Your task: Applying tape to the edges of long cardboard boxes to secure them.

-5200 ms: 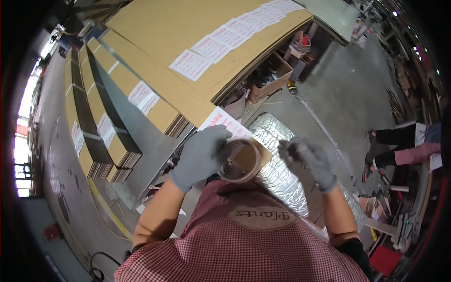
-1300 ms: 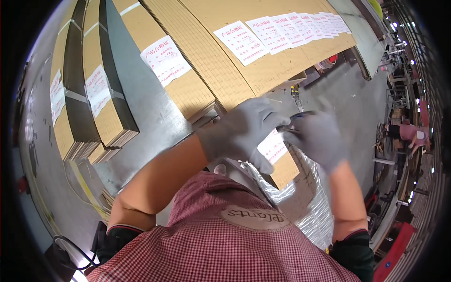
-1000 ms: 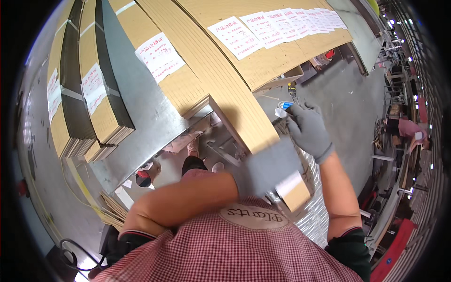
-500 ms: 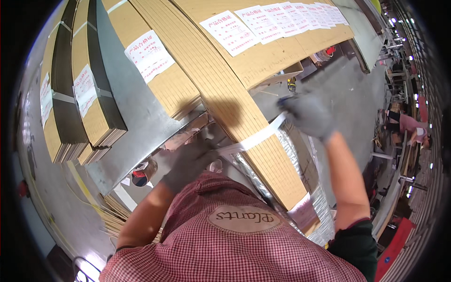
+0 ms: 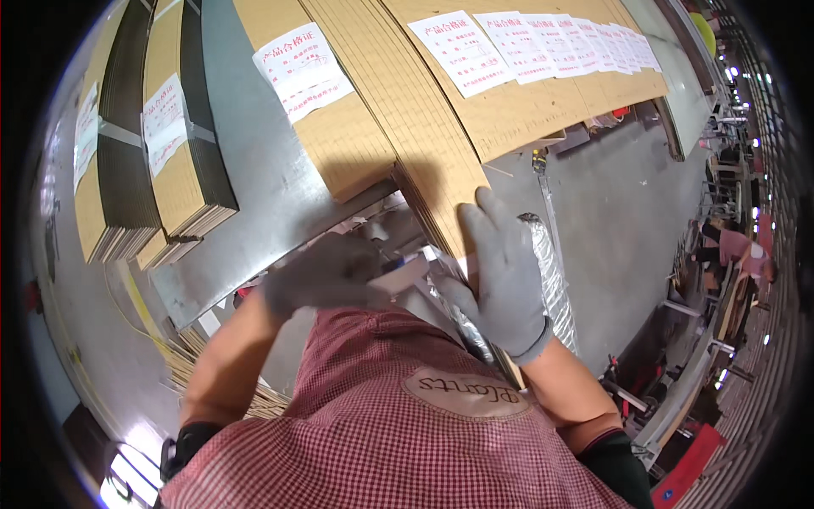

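Note:
Both my hands wear grey gloves. My right hand (image 5: 502, 271) lies on the narrow stack of tan boards (image 5: 432, 153), fingers stretched along its right side and thumb pointing left across it. My left hand (image 5: 326, 273) is closed, left of the stack's near end, around a pale strip of white strap (image 5: 405, 276) that runs toward the stack. A small blue object shows beside the strip; its kind is unclear. Part of the strap and the stack's near end are hidden by my right hand and apron.
A shorter tan bundle with a white label (image 5: 303, 69) lies to the left. Further left, two strapped board bundles (image 5: 174, 144) rest on a metal table (image 5: 254, 170). A wide board (image 5: 560, 106) bears several labels. Silver wrapping (image 5: 551, 271) stands at right; another person (image 5: 736, 246) is far right.
My right hand has come down and left onto the stack from beyond its right side. The strap no longer stretches visibly across the stack. My left hand is slightly lower, and the view has shifted.

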`<state>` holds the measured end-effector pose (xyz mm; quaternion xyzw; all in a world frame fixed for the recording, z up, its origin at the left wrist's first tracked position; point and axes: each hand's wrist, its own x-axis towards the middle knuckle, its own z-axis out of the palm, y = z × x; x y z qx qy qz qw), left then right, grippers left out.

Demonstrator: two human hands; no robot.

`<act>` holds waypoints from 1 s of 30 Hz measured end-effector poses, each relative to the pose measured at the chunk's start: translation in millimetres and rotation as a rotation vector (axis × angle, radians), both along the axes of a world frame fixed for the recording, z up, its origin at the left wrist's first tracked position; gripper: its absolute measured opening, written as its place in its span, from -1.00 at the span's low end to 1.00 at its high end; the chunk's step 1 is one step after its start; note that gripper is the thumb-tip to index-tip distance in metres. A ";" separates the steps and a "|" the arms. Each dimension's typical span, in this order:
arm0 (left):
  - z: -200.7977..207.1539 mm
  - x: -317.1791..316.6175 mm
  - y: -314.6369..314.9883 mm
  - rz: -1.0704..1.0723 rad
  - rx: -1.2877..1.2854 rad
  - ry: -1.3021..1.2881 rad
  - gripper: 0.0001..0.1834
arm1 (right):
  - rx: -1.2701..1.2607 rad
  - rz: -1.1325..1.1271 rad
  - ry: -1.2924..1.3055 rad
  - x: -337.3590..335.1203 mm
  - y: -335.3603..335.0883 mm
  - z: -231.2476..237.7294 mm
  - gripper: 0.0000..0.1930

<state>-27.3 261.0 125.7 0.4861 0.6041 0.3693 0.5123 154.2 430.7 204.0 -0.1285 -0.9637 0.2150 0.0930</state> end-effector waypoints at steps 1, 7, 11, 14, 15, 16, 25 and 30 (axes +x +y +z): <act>47.8 -5.2 1.1 -0.057 0.258 0.039 -0.62 | -0.009 0.001 0.009 1.9 -1.0 -4.5 -0.46; 77.4 20.5 106.1 0.109 0.642 -0.011 -0.78 | -0.518 -0.314 0.207 36.9 44.0 -49.6 -0.83; 46.8 23.3 114.0 0.023 0.937 0.568 -0.69 | -1.150 -0.352 0.051 41.5 85.3 31.8 -0.67; 42.4 25.0 103.0 0.035 0.835 0.493 -0.56 | -0.494 0.127 -0.139 12.7 66.4 82.2 -0.74; 42.8 23.3 100.3 0.043 0.829 0.494 -0.56 | -0.068 0.138 -0.322 5.6 62.3 88.4 -0.79; 44.8 21.4 96.8 0.058 0.866 0.651 -0.48 | 0.364 0.150 -0.488 -2.4 60.4 89.0 -0.84; 45.3 144.6 97.5 -0.097 0.829 0.790 -0.89 | 0.128 -0.086 -0.269 17.2 90.0 20.7 -0.85; 78.3 101.3 56.8 0.448 0.652 0.304 -0.87 | 0.049 0.181 -0.151 26.2 54.7 91.3 -0.84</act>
